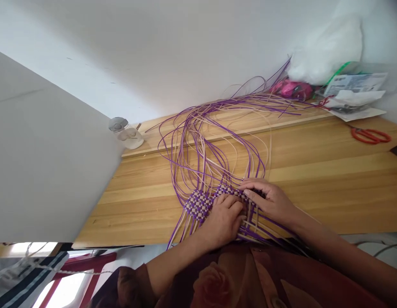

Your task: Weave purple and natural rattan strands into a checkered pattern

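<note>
Both hands rest on a flat purple-and-cream checkered woven mat at the near edge of the light wooden desk. Left hand presses down with curled fingers; right hand lies flat, fingers together, pointing left. Mat's long axis runs left-right; its loose purple and cream strands sweep away toward the wall. Orange-handled scissors lie far right.

I see a matt, pale wooden table with visible grain under a woven patch of smooth, slightly glossy purple and cream strips, plastic or cane, I cannot tell. The scissors have shiny orange plastic handles. The bag behind looks like thin, crinkled translucent plastic.
</note>
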Tool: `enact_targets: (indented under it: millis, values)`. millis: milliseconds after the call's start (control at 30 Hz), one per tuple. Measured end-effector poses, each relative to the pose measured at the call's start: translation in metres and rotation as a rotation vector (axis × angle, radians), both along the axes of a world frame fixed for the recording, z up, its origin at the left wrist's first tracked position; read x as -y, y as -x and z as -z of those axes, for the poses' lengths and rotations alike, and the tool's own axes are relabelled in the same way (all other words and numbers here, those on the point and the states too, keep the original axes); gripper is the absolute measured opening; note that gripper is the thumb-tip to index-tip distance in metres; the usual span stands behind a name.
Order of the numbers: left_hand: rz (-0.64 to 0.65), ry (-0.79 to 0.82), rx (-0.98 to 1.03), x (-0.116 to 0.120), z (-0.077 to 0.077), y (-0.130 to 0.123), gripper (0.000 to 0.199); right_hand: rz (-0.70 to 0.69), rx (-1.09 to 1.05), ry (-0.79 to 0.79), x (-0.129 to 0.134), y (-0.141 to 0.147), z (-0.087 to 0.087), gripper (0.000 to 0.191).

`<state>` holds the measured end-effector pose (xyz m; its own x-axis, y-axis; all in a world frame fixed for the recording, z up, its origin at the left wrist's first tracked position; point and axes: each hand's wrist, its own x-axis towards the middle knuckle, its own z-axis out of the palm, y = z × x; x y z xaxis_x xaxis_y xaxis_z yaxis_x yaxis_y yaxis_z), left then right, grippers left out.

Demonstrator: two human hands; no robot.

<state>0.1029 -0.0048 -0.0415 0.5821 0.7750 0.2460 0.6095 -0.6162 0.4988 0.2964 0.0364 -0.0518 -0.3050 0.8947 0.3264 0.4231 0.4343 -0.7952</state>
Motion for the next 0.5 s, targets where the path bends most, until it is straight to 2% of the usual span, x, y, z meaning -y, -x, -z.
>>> enact_targets:
  millis: [133, 200, 267, 333, 400, 500]
  values:
    - [0.014, 0.220, 0.281, -0.011, -0.002, 0.010, 0.012, 0.014, 0.025, -0.064, -0.003, 0.001, 0.006, 0.021]
    - [-0.109, 0.313, 0.470, -0.021, -0.006, 0.016, 0.011, 0.038, 0.019, -0.067, -0.003, 0.000, 0.008, 0.022]
    - [-0.297, 0.416, 0.619, -0.033, -0.011, 0.019, 0.012, 0.062, 0.004, -0.064, -0.003, -0.001, 0.009, 0.024]
    - [-0.401, 0.521, 0.659, -0.043, -0.016, 0.016, 0.014, 0.076, -0.015, -0.051, -0.004, -0.001, 0.009, 0.024]
    - [-0.364, 0.560, 0.622, -0.051, -0.022, 0.008, 0.016, 0.098, -0.033, -0.041, -0.005, -0.001, 0.009, 0.024]
    - [-0.270, 0.520, 0.651, -0.057, -0.023, -0.005, 0.020, 0.128, -0.016, -0.051, -0.007, -0.001, 0.007, 0.025]
